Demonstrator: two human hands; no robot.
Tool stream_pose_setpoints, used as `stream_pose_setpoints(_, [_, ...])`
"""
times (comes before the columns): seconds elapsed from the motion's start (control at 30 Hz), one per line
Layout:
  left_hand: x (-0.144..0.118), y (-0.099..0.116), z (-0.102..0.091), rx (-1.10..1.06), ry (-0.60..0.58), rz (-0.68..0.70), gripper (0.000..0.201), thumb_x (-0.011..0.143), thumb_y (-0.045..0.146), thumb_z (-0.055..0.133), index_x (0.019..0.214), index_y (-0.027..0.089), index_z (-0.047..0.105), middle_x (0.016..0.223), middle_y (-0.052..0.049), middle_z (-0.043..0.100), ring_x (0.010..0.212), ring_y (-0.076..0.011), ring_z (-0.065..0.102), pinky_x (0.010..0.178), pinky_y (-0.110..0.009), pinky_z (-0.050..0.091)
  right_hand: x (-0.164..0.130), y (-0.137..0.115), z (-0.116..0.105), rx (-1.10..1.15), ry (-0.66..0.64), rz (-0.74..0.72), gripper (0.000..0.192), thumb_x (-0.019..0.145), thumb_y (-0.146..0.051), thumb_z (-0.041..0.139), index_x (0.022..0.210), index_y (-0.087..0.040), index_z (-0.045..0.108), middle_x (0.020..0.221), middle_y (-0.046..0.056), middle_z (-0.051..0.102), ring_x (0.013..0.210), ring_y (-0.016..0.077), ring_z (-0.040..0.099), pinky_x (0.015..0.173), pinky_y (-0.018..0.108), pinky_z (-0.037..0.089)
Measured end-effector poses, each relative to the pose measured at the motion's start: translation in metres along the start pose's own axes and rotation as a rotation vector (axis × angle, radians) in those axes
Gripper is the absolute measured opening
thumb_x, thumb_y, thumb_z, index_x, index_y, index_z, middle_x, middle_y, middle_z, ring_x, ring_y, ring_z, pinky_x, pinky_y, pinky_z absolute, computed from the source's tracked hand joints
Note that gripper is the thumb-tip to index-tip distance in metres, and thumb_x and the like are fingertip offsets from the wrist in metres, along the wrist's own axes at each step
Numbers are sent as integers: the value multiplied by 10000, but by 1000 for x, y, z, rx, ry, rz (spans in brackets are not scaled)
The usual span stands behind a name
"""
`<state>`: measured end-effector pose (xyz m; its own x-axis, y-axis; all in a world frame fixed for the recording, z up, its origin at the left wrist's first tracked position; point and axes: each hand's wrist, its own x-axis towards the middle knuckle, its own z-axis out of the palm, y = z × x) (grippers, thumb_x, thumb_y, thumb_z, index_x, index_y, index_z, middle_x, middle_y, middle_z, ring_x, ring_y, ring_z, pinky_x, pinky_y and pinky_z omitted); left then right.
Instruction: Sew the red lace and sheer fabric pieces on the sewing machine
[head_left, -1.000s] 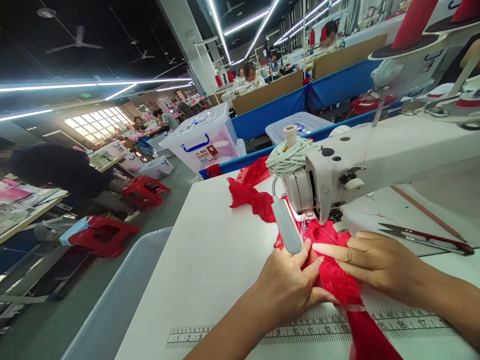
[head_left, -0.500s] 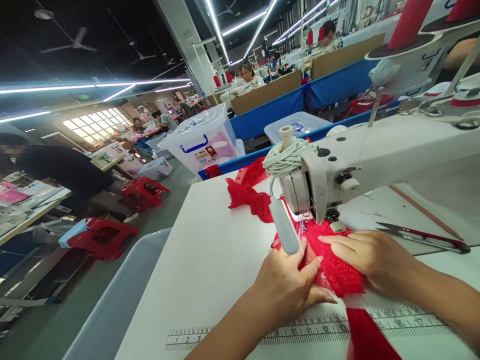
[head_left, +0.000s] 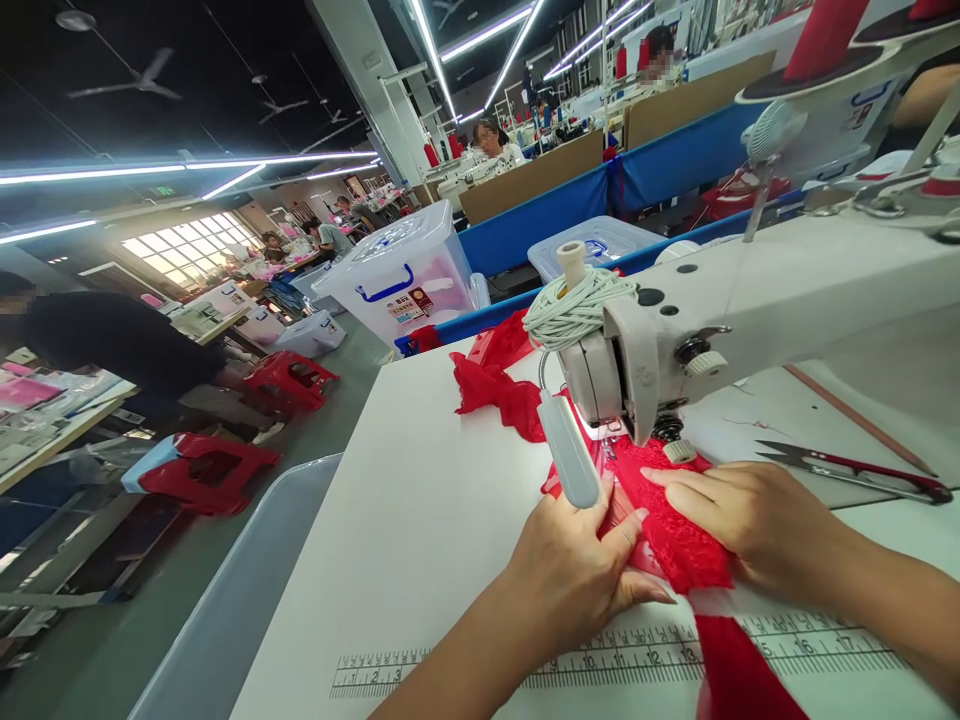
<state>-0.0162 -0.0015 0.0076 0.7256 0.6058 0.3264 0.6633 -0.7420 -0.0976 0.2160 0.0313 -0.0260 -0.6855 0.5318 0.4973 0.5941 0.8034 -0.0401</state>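
In the head view, a piece of red lace fabric [head_left: 671,535] is lying on the white bench [head_left: 427,520], right under the head of the sewing machine [head_left: 720,320]. The left hand [head_left: 577,575] is sitting on the fabric's left edge, fingers curled a little, pinching it flat just below the machine's small lamp [head_left: 568,452]. The right hand [head_left: 739,520] is lying open and flat on the fabric's right side, pressing it down. The fabric is sitting between both hands. More fabric is trailing down over the printed ruler [head_left: 600,660]. Thread snips [head_left: 855,468] are resting well to the right.
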Motion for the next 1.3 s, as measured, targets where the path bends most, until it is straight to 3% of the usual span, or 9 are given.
stream_pose_setpoints(0.17, [1, -1, -1, -21, 5, -15, 673, 935, 650, 244, 1112, 174, 686, 1168, -180, 662, 798, -262, 648, 561, -345, 521, 5, -1, -11, -27, -119, -10, 379, 644, 50, 420, 882, -177, 607, 905, 69, 739, 590, 188, 611, 516, 335, 391])
stream_pose_setpoints(0.33, [4, -5, -1, -31, -8, -24, 723, 941, 650, 153, 990, 193, 711, 1059, -150, 676, 807, -241, 611, 608, -340, 511, 8, 1, -10, -27, -95, -18, 321, 669, 39, 409, 818, -186, 584, 952, 62, 741, 548, 174, 586, 503, 330, 368])
stream_pose_setpoints(0.5, [3, -10, 2, 1, -7, -25, 700, 949, 642, 178, 1105, 200, 699, 1024, -147, 678, 820, -246, 602, 641, -348, 515, 9, 2, 0, 6, 43, 1, 234, 701, -14, 417, 768, -203, 537, 821, 56, 725, 476, 172, 512, 480, 331, 279])
stream_pose_setpoints(0.57, [1, -12, 3, 11, -14, -34, 687, 955, 631, 186, 1133, 202, 692, 995, -140, 687, 812, -250, 601, 650, -358, 516, 9, 3, 3, 13, 50, 12, 211, 707, -25, 432, 751, -212, 519, 748, 37, 702, 462, 164, 486, 478, 325, 244])
stream_pose_setpoints(0.67, [1, -14, 2, 19, -55, -44, 657, 957, 627, 215, 1164, 210, 679, 957, -130, 688, 803, -248, 599, 673, -371, 518, 6, 4, 5, 11, 9, 32, 235, 648, -4, 446, 732, -219, 490, 827, 30, 722, 461, 150, 474, 475, 321, 224])
stream_pose_setpoints(0.87, [8, -11, -2, 36, -60, -32, 759, 937, 663, 128, 1011, 174, 704, 1050, -153, 662, 817, -240, 605, 703, -374, 512, 3, 5, 7, 2, 65, -10, 505, 630, 44, 409, 1038, -214, 560, 1030, 22, 717, 568, 153, 553, 532, 307, 327])
stream_pose_setpoints(1.03, [6, -2, 3, 93, -40, -15, 808, 919, 695, 144, 1188, 107, 629, 1155, -183, 632, 898, -242, 626, 672, -340, 511, 5, 3, 9, 48, 4, -4, 315, 651, 63, 387, 737, -217, 502, 822, -4, 641, 518, 135, 459, 506, 316, 268])
stream_pose_setpoints(1.17, [2, 0, 9, 100, 23, -24, 774, 926, 688, 177, 1150, 118, 649, 1090, -158, 665, 849, -237, 635, 593, -326, 491, 5, 4, 11, -1, 53, 24, 350, 613, 79, 365, 749, -210, 508, 795, 13, 622, 517, 142, 436, 505, 316, 246])
stream_pose_setpoints(1.3, [2, -2, 8, 108, -7, -25, 734, 917, 697, 241, 1141, 136, 658, 1049, -146, 671, 807, -223, 629, 577, -317, 483, 3, 4, 13, -39, 69, 59, 365, 654, 83, 345, 780, -203, 535, 773, 27, 623, 529, 152, 447, 516, 316, 249])
